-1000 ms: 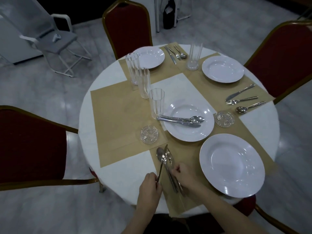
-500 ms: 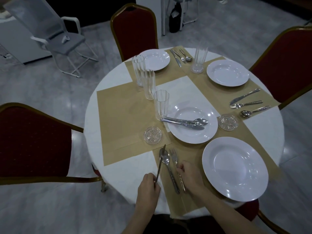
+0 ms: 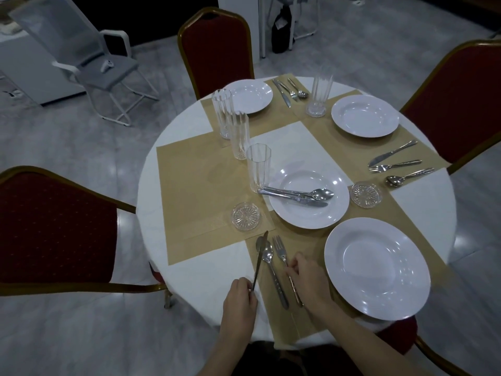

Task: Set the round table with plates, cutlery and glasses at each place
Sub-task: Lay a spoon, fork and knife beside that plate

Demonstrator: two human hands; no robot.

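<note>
Cutlery had fanned apart since a second earlier: fork [image 3: 279, 246] and spoon [image 3: 268, 253] lay separate beside the near plate [image 3: 376, 267]. Left hand [image 3: 240, 301] gripped the knife [image 3: 259, 255]; right hand [image 3: 307, 278] pinched the fork's handle. This place was nearly laid, lacking a glass.

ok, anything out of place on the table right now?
Yes. The middle plate carries loose cutlery, and three glasses stand bunched together rather than at places.

Knife [image 3: 259, 260] handle hidden in fist
</note>
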